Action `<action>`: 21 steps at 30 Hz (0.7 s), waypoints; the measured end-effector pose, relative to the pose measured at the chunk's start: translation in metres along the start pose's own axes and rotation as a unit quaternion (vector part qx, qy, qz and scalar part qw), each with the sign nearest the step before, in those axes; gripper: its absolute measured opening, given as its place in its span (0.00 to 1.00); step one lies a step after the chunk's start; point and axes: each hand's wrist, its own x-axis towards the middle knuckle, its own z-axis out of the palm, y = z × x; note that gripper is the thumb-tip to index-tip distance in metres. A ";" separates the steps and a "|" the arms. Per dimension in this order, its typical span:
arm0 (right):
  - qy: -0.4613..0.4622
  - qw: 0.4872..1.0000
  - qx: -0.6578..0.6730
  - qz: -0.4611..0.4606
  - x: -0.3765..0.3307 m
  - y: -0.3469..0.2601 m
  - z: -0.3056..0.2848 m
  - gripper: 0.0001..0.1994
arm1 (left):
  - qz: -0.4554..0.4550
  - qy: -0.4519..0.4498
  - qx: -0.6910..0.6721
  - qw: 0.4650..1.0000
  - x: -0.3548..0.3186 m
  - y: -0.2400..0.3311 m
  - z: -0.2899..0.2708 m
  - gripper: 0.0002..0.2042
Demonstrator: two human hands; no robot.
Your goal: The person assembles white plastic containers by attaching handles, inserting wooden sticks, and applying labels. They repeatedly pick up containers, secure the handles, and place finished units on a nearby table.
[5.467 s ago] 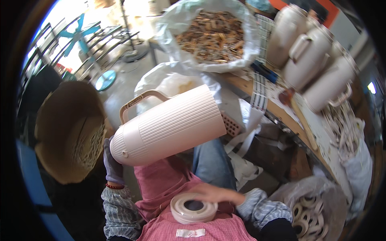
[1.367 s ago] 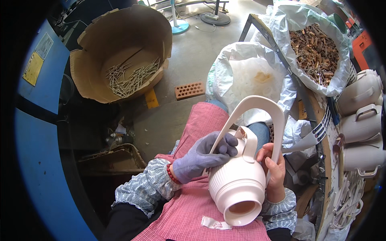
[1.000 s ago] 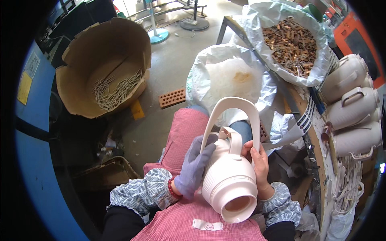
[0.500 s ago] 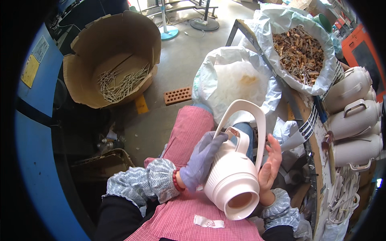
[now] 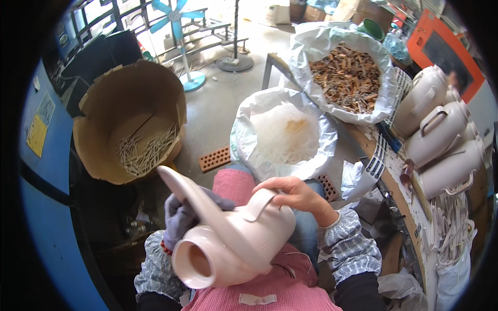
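Note:
A pale pink thermos jug shell (image 5: 275, 228) lies tilted over my lap, its round open mouth toward the lower left. Its long looped carry handle (image 5: 207, 207) is swung across the body, and a smaller fixed handle (image 5: 258, 205) stands on the side. My left hand (image 5: 189, 210), in a grey glove, grips the jug near the neck; part of it is hidden behind the carry handle. My bare right hand (image 5: 298, 196) is closed over the small handle, with fingers bent on its end.
Ahead stands a white bag (image 5: 285, 137) of pale translucent scraps. Beyond it, another bag (image 5: 342, 83) holds brown chips. A torn cardboard drum (image 5: 104, 114) with thin sticks is at left. More jugs (image 5: 436, 135) and a bag of white strips (image 5: 454, 233) line the right bench.
The jug has turned, its mouth swinging to the left and its carry handle tipping over the body. My right hand has gone from beside the carry handle to the small handle. The view has shifted.

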 end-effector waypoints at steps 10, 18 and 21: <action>0.100 0.993 0.063 -0.007 -0.048 -0.034 -0.003 0.15 | 0.282 -0.148 0.490 0.812 0.060 -0.001 0.002 0.08; 0.684 0.693 -0.086 -0.213 -0.275 -0.161 -0.120 0.18 | 0.047 -0.538 0.401 0.740 0.095 -0.038 0.012 0.17; 0.761 0.573 -0.233 -0.194 -0.324 -0.187 -0.144 0.12 | -0.107 -0.445 0.326 0.827 0.091 -0.056 0.002 0.14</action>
